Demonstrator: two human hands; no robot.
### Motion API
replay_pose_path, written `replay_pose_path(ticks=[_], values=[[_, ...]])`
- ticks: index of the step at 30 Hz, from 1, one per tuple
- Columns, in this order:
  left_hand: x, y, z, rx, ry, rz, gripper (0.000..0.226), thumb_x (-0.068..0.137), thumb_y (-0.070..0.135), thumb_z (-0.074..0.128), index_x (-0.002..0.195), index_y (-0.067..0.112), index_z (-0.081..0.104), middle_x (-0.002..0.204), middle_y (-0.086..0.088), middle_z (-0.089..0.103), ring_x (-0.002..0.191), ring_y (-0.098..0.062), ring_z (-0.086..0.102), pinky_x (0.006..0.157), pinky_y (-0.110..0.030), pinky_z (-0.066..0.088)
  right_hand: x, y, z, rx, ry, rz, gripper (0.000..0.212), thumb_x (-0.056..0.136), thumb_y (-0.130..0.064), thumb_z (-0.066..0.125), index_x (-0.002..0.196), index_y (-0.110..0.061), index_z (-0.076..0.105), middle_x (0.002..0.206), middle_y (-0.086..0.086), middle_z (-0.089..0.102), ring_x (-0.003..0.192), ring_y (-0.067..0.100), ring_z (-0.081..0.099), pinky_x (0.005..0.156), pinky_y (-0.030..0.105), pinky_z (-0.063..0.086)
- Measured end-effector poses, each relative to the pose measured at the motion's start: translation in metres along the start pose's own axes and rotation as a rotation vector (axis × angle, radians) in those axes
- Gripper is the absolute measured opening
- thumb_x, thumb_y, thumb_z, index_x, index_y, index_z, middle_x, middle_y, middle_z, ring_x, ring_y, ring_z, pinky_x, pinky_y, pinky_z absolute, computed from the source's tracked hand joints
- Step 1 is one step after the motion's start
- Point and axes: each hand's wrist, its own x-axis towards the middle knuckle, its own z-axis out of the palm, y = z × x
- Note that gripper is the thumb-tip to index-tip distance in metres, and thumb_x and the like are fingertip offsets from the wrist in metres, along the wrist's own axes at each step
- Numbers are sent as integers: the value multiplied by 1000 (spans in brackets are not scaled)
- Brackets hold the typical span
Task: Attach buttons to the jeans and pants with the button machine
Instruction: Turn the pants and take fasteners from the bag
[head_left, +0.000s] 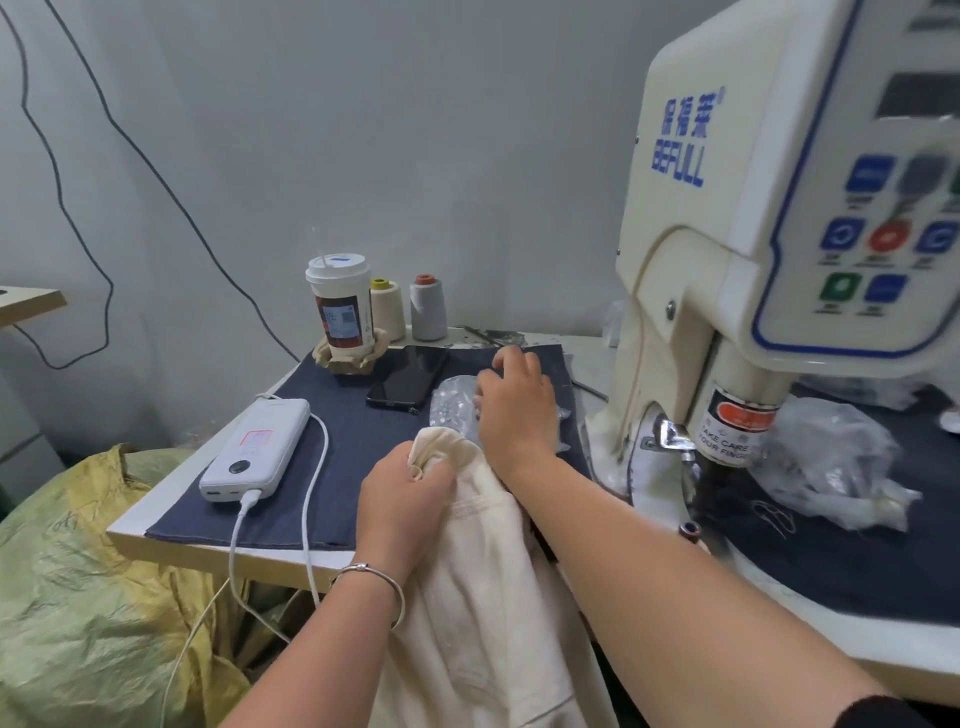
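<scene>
Left hand (402, 499) grip closed on bunched top edge of cream pants (483, 587), rest of the fabric hanging off table (171, 535) edge below that grip. Right hand (514, 410) just beyond left grip, fingers curled down into clear button bag (452, 402) on navy cloth (343, 457); can't tell if pinching anything. Button machine (753, 260) right of right-hand grip, apart from it; power bank (254, 449) left of left-hand grip, phone (408, 376) and cup (340, 306) beyond.
</scene>
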Motion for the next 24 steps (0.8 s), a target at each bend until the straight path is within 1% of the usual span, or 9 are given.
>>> replay_pose_path(ticks=[3,5,7,9,13,17,19,21,24], values=[[-1,2,0,31,11,0,27,70,37,49,65,11,46,59,7,45,59,-14,40,55,-33,33,-20,-4,-20,196,78,0,11,91,-1,50,94,-4,61,105,8,52,96,23,45,73,35,42],[-1,3,0,42,19,-9,33,70,39,49,70,6,51,61,4,48,60,-14,41,56,-34,35,-38,-7,-35,303,106,-7,9,90,1,52,87,-1,60,94,10,55,86,26,49,67,37,43],[-2,4,-1,56,18,-30,37,68,41,48,75,6,56,64,1,52,62,-15,44,58,-34,38,-59,-10,-52,360,140,-43,10,88,2,55,79,0,59,82,13,57,76,31,52,60,40,42],[-4,6,-1,64,17,-46,35,66,40,47,74,7,57,65,-2,54,63,-17,45,58,-35,39,-84,-9,-73,379,186,-108,11,85,3,61,74,0,59,73,13,58,67,32,54,55,37,42],[-7,9,0,69,43,-57,34,65,37,48,74,6,58,65,-4,54,64,-19,44,57,-36,37,-139,3,-115,401,181,-286,10,79,6,69,75,-1,64,71,12,60,64,30,56,57,36,47],[-7,8,-1,90,37,-61,37,67,37,49,81,6,63,84,-17,67,69,-21,49,60,-36,40,-181,38,-155,400,221,-387,8,82,9,67,81,2,67,77,12,62,67,28,57,63,38,50],[-7,9,-1,89,34,-64,37,69,36,50,82,4,63,84,-18,66,69,-21,49,61,-36,39,-192,65,-171,349,297,-359,5,82,6,67,84,4,70,82,12,67,74,27,64,70,37,54],[-7,8,0,102,33,-62,32,76,32,55,84,2,63,84,-19,65,69,-22,48,60,-36,38,-192,95,-183,280,384,-260,10,86,-3,64,87,4,72,86,10,70,79,23,68,76,32,55],[-5,5,2,122,45,-61,19,86,20,59,83,2,63,83,-19,65,68,-21,47,60,-35,37,-178,139,-191,193,425,-104,6,85,1,70,79,3,70,77,7,68,69,18,64,70,22,51]])
